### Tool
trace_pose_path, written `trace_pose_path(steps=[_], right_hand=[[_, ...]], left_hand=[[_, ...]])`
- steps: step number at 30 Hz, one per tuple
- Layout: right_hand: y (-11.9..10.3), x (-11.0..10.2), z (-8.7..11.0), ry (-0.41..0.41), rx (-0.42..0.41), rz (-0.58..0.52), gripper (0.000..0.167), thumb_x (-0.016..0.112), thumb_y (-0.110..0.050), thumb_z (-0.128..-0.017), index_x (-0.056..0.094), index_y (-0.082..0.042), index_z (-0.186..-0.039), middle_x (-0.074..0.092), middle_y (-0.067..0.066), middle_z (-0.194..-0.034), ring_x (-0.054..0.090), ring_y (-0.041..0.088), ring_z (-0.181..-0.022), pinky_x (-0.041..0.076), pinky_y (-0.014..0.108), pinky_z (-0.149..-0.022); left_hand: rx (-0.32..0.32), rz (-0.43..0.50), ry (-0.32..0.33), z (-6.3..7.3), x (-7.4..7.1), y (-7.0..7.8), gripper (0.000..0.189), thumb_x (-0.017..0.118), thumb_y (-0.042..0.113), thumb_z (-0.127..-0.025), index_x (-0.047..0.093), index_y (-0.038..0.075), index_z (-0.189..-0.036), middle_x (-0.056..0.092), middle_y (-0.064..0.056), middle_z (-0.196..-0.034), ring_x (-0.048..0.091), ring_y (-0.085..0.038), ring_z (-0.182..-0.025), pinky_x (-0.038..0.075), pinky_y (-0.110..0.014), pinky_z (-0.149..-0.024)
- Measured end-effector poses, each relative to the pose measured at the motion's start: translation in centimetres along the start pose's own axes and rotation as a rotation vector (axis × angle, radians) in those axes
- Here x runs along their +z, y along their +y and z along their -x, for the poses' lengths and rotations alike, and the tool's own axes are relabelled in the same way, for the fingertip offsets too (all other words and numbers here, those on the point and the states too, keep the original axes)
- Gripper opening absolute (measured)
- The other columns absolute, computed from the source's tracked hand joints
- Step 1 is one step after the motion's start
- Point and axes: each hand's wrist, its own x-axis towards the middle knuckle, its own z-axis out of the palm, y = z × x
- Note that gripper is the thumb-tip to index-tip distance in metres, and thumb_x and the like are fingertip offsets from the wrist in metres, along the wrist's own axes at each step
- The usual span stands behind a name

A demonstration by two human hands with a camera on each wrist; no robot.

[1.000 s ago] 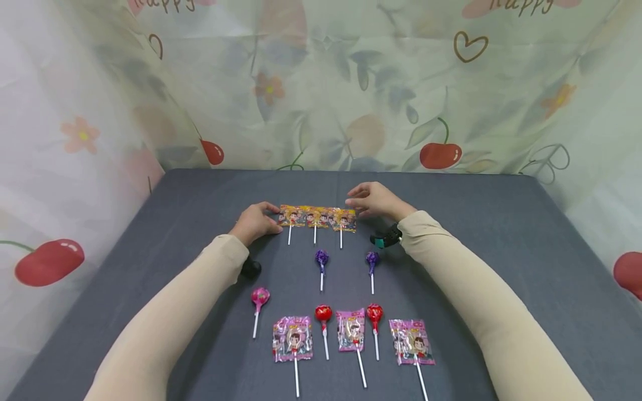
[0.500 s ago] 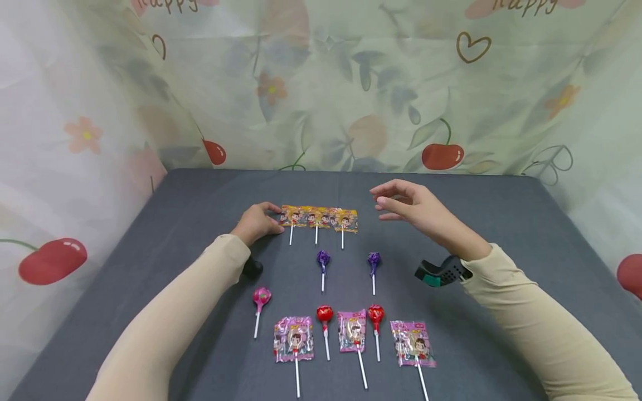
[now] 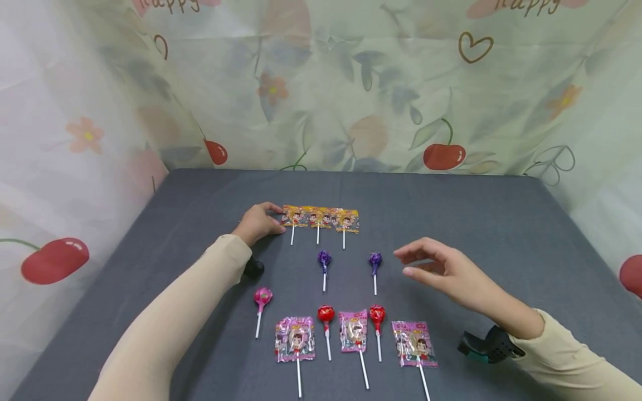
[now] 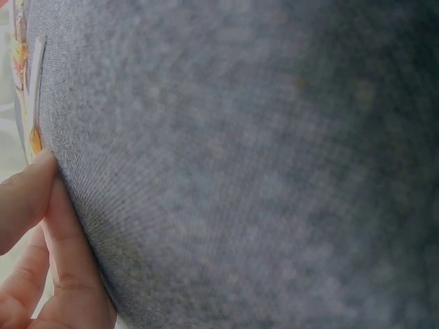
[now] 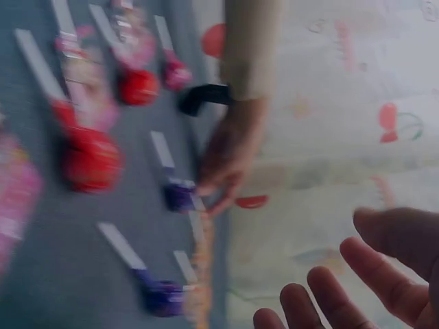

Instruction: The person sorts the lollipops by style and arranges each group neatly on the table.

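Note:
Three flat lollipops in yellow wrappers (image 3: 320,216) lie side by side near the back of the dark table, sticks toward me. My left hand (image 3: 257,223) holds the leftmost yellow-wrapped lollipop (image 3: 294,216) at its left edge, thumb and forefinger at the corners. In the left wrist view, these fingers (image 4: 63,236) reach the wrapper low against the cloth. My right hand (image 3: 453,273) is raised over the table's right side, fingers spread and holding nothing. Nearest to it is a purple round lollipop (image 3: 375,260); a second purple lollipop (image 3: 324,259) lies farther left.
A pink round lollipop (image 3: 262,298) lies front left. Along the front are a red lollipop (image 3: 326,314), another red lollipop (image 3: 378,314) and three pink-wrapped flat lollipops (image 3: 295,338). A patterned curtain (image 3: 331,89) surrounds the table (image 3: 200,189) at the back and sides.
My right hand has left the right end of the yellow-wrapped row and moved right and toward me. My left hand has stayed at the row's left end. The lollipops look unmoved.

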Motion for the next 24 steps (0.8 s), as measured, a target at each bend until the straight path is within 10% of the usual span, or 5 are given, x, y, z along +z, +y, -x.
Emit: trace_pose_path(steps=[11,24], right_hand=[[4.1,3.0,3.8,-0.143,-0.048,0.193,0.049,0.076,-0.039,-0.082,0.061,-0.017,-0.122,0.06,-0.004,-0.119,0.056,0.014,-0.109,0.047,0.03,-0.092],[3.7,4.0,6.6,-0.197,-0.035,0.415,0.073,0.075,-0.061,-0.071,0.057,-0.024,-0.131,0.05,-0.003,-0.13,0.045,0.021,-0.118,0.045,0.039,-0.092]], left_hand=[[-0.001,0.027,0.0,0.1,0.1,-0.1,0.05,0.076,0.009,-0.082,0.057,0.012,-0.129,0.062,-0.004,-0.084,0.054,-0.014,-0.073,0.04,-0.027,-0.069],[-0.028,0.015,0.0,0.1,0.1,0.2,0.05,0.076,0.009,-0.083,0.057,0.012,-0.129,0.063,-0.005,-0.085,0.055,-0.015,-0.074,0.041,-0.027,-0.069]])
